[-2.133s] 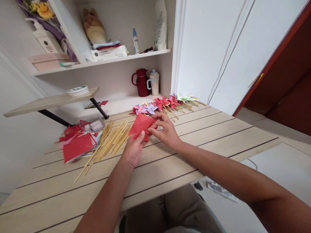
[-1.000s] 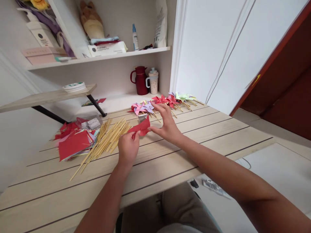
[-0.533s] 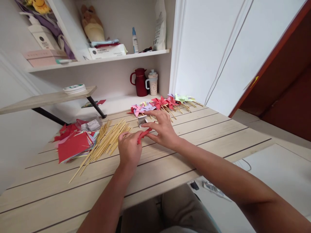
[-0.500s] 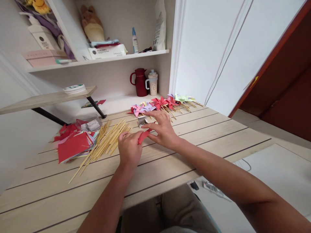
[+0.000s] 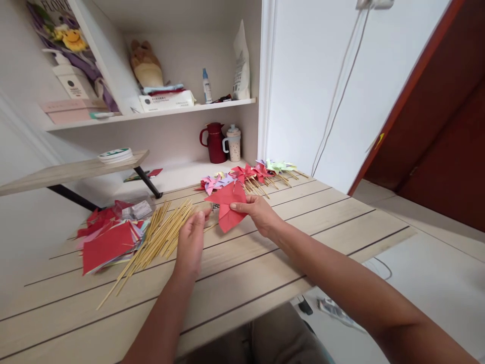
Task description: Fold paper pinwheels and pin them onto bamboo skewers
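Pinching the folded red paper (image 5: 230, 207) between thumb and fingertips, my right hand (image 5: 257, 212) keeps it lifted just above the desk (image 5: 310, 212). My left hand (image 5: 191, 242) sits just left of the red paper, its grip pressed together at the fingertips on something small that I cannot make out. A tiny box (image 5: 215, 206) shows between the two hands, touching the paper's left edge in this view. Left of the red paper lies a loose bundle of bamboo skewers (image 5: 159, 237), and farther left a heap of coloured paper squares (image 5: 108, 240) with a clear plastic bag (image 5: 138, 208) behind it. Beyond the red paper, a row of finished pinwheels (image 5: 246, 174) lies along the desk's far edge.
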### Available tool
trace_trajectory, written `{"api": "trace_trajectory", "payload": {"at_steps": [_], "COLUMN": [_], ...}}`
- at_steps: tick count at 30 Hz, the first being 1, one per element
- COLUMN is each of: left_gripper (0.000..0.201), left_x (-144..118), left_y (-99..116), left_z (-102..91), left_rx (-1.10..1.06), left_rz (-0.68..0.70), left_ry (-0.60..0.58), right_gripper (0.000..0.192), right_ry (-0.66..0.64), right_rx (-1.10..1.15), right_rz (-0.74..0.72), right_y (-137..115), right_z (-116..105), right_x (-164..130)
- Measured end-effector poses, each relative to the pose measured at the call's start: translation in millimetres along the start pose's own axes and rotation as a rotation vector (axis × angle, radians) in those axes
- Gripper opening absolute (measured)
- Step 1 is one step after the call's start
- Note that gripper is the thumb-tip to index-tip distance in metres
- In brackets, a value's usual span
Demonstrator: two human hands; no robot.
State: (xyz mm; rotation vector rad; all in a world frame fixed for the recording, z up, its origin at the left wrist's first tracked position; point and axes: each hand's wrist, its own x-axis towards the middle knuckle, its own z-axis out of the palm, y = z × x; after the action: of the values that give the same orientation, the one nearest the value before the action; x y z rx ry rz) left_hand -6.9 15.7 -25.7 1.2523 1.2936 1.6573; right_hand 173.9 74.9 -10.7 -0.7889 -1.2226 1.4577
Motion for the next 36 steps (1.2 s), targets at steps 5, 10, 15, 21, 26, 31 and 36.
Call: {"api": "trace_trajectory", "payload": {"at_steps": [5,10,15,21,26,31,36], "left_gripper": [0.048,0.041,0.037,0.032,0.033,0.040,0.043], "left_x": [-2,-4,-7,-8,-7,-2,2], "left_y": [3,6,7,8,5,5,7], "left_z": [3.3,5.7,6.4,6.2,6.4,2.5,-4.2], "left_rx": [-0.154,-0.248,-0.229,-0.168,-0.187,-0.298,-0.401], "left_rz": [-0.098,-0.132,-0.207,-0.198,-0.233,-0.346,-0.366], "left_ry": [-0.123,-0.174,-0.169,-0.159,-0.096,0.047,0.158], "right_gripper": [0.030,0.031,0.031,0.032,0.033,0.040,0.060], "right_ry": [-0.027,-0.042,-0.065,-0.079,-0.122,-0.101,-0.059], "right_rx": [0.051,0.031,0.025,0.005,-0.019,-0.074,-0.462], "right_rz": [0.007,0.020,0.070,0.073,0.080,-0.081,-0.486], "right_y": [2,5,7,7,10,15,14], "right_z": [-1,3,8,11,11,7,4], "right_x": [0,-4,-7,-9,-9,-6,-9]}}
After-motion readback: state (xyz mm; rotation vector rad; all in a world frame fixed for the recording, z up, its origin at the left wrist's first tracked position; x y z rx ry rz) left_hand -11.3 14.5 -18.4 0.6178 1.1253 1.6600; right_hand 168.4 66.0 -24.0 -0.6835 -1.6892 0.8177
